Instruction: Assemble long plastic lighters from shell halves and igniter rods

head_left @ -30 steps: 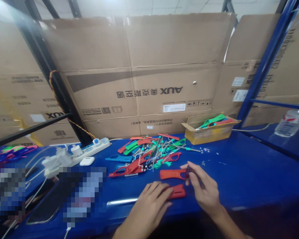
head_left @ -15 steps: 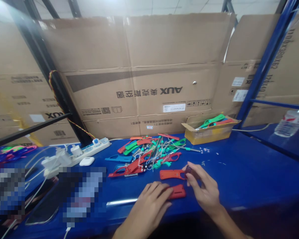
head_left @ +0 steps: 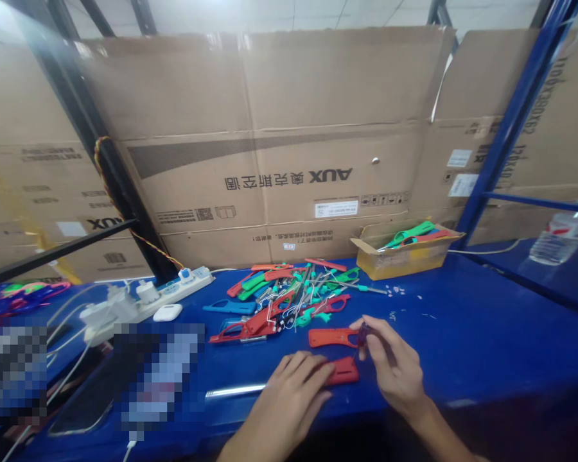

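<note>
My left hand [head_left: 296,391] is closed over a long-nosed lighter, pressing it to the blue table. Its red handle [head_left: 344,371] shows right of my fingers, and its metal tube [head_left: 236,390] comes out to the left. In my right hand [head_left: 395,366], thumb and fingers pinch what looks like a small screwdriver [head_left: 363,335] with a dark translucent handle, above the red handle's right end. Its tip is too small to make out. Just beyond lies an orange-red handle shell [head_left: 332,337], whose ring end is partly behind my right fingers.
A pile of lighter parts [head_left: 289,298] lies at the back middle. Behind it to the right stands a cardboard box [head_left: 399,264] with lighters. A power strip [head_left: 173,295], earphone case [head_left: 167,312] and phones are left; tiny bits [head_left: 397,290] and a bottle [head_left: 559,237] are right.
My right hand has shifted its grip slightly and the dark handle in its fingers has turned a little. The left hand and the lighter have stayed in place.
</note>
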A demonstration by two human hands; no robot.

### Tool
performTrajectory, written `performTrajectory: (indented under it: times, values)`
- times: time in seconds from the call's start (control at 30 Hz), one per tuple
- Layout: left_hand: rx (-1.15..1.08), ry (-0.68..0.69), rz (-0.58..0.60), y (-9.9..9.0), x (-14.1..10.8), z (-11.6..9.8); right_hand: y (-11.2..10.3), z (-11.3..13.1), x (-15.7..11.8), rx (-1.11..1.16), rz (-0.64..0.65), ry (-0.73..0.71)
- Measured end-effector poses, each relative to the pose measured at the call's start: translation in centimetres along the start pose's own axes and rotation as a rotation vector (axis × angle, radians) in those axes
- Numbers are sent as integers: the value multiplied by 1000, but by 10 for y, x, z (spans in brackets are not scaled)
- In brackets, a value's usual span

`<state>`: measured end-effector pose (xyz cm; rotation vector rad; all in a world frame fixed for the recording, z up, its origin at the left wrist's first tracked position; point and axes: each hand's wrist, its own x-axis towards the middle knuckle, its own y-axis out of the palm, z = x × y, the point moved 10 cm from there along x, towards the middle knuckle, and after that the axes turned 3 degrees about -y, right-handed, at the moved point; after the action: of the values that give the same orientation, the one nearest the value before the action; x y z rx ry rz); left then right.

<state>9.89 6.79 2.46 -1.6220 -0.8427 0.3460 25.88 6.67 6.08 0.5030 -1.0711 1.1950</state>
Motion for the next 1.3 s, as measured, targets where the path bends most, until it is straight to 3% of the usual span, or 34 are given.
performTrajectory:
  times: [0.33, 1.3]
  values:
    - [1, 11, -18, -2, 0, -2, -3, -6, -5, 19, -32, 40]
    - [12, -1, -3, 0, -1, -1, -3, 2, 4, 8, -17, -36]
